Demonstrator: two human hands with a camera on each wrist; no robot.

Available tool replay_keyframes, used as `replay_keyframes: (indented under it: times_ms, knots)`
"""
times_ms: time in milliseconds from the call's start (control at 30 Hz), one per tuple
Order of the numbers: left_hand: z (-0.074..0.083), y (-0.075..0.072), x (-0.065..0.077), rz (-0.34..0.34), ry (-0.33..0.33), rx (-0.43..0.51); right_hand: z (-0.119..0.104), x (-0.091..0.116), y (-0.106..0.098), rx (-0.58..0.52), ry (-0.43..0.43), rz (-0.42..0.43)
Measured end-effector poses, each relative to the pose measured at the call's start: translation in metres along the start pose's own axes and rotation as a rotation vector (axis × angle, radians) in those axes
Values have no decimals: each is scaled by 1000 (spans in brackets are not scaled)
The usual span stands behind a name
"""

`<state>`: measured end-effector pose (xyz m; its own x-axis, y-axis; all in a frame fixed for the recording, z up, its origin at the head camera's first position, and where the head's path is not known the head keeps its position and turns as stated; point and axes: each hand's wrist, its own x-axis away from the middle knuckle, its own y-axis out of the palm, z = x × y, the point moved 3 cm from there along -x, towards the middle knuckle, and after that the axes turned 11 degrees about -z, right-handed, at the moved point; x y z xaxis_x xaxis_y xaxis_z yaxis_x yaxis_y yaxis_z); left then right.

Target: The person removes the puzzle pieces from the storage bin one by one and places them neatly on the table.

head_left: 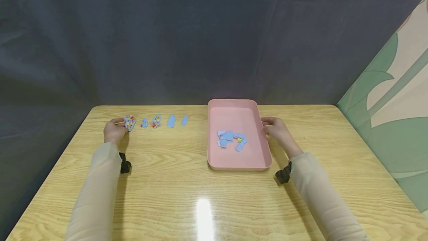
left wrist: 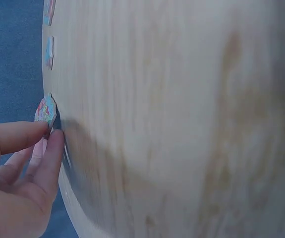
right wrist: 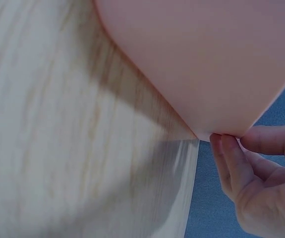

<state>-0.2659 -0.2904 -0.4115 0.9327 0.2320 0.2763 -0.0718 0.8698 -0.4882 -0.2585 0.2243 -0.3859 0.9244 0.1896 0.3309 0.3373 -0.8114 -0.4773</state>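
At the far left of the table, my left hand [head_left: 114,131] pinches a flat, multicoloured puzzle piece [head_left: 130,122] between thumb and fingers. The left wrist view shows this piece [left wrist: 46,110] tilted up at the fingertips, close to the table's edge. My right hand [head_left: 275,128] grips the right side of a pink tray [head_left: 234,112]. In the right wrist view, the thumb and fingers pinch the tray's wall [right wrist: 216,119]. Several blue, lilac and coloured pieces [head_left: 228,136] lie in a loose heap inside the tray.
To the right of the left hand, a row of pieces runs along the far edge: a small blue one [head_left: 144,123], a multicoloured one [head_left: 156,121] and two plain blue ones. A dark curtain [head_left: 187,40] hangs behind the wooden table [head_left: 160,192].
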Motion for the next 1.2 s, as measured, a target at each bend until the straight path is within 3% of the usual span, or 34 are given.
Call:
replay_keyframes:
  times_ms: [167,333,567,833,967,1200]
  knots:
    - [2,-3,5,3,-18,-60,0,0,0,6,8,-1]
    - [8,-4,10,6,-15,-61,2,0,0,5,9,0]
    - [28,9,14,-56,45,-16,3,-2,-1,14,8,4]
    - [59,43,22,-211,136,22,2,-2,0,0,14,-1]
    - [71,65,27,-311,172,35,2,-1,1,-1,21,-5]
    - [89,107,38,-421,229,45,2,-1,0,3,32,-5]
